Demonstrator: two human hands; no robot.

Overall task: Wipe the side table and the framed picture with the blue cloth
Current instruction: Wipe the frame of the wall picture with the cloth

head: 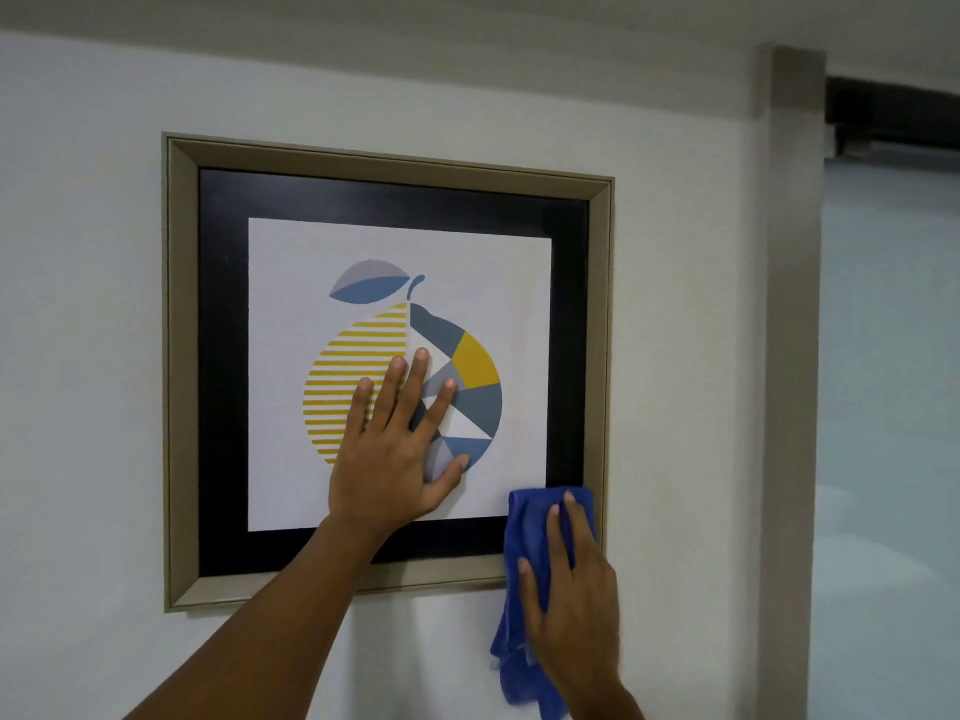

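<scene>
— Blue cloth [523,527], where is it?
— Head view: I see my right hand [576,605] pressing it, fingers straight, on the lower right corner of the framed picture [389,163]. My left hand [395,459] lies flat, fingers spread, on its middle.

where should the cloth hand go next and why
Probably slide the right hand and blue cloth leftward along the bottom rail: the cloth sits at the lower right corner of the framed picture, and the left hand lies flat on the print, steadying it.

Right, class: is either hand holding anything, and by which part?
Right hand presses the blue cloth, upper part, flat on the framed picture; left hand holds nothing.
</scene>
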